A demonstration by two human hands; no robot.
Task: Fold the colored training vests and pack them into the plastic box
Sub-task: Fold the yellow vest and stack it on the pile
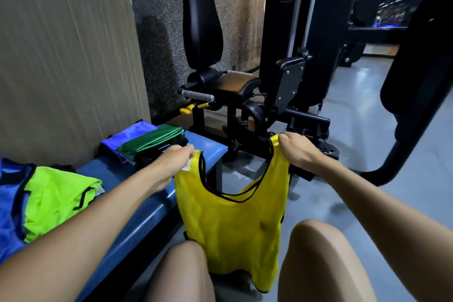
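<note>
At lower centre of the frame, a yellow vest [230, 225] hangs between two bare knees, held up by its shoulder straps. Left hand [175, 160] grips one strap, right hand [297, 151] the other, both fists closed, arms extended. Lime vest [58, 198] and blue vest [9, 203] lie at lower left on a blue bench [122, 206]; farther along, a folded stack [149, 143] topped green. No box visible.

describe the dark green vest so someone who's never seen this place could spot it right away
Find the blue padded bench running along the wall on the left. At its far end, nearest the black gym machine, sits a small pile of folded vests. The dark green vest lies on top, deep green and shiny, beside a blue-purple vest.
</note>
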